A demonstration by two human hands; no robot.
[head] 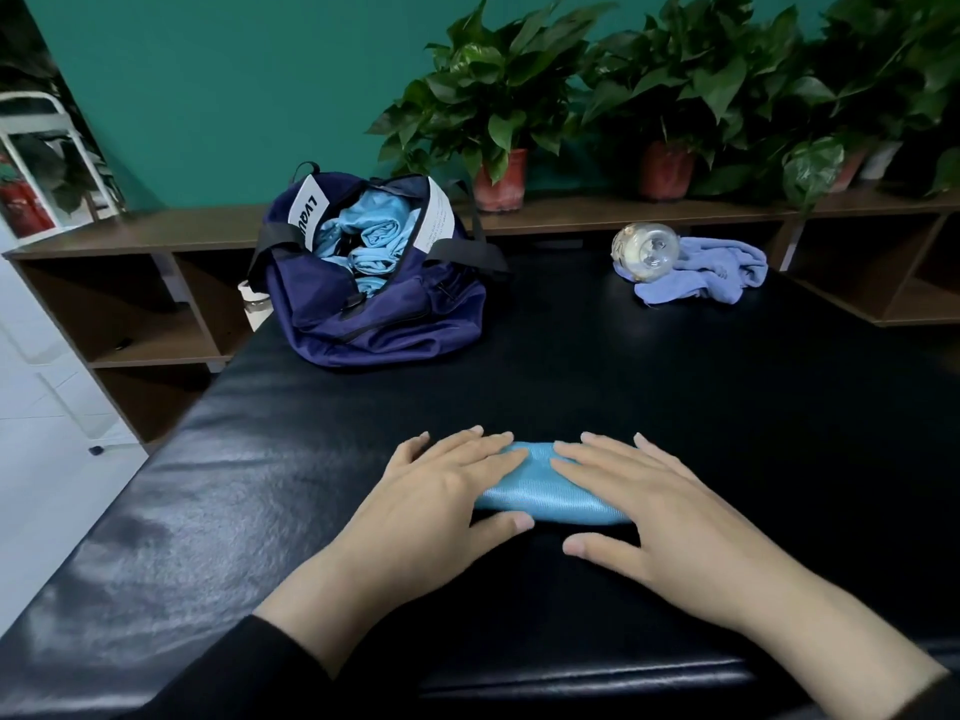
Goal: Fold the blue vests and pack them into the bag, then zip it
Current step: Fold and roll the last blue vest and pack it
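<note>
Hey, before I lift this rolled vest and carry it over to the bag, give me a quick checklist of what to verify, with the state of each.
1. Vest rolled tight: the rolled vest lies compact on the black table. Ok.
2. Hands ready to grip: left hand and right hand press flat, fingers straight, not curled round it. Not ok.
3. Bag open: the navy bag is unzipped, mouth facing up. Ok.
4. Room inside: packed vests already fill the opening. Cannot tell.
5. Path clear: bare tabletop lies between roll and bag; the glass jar and blue cloth sit off to the right. Ok.
</note>
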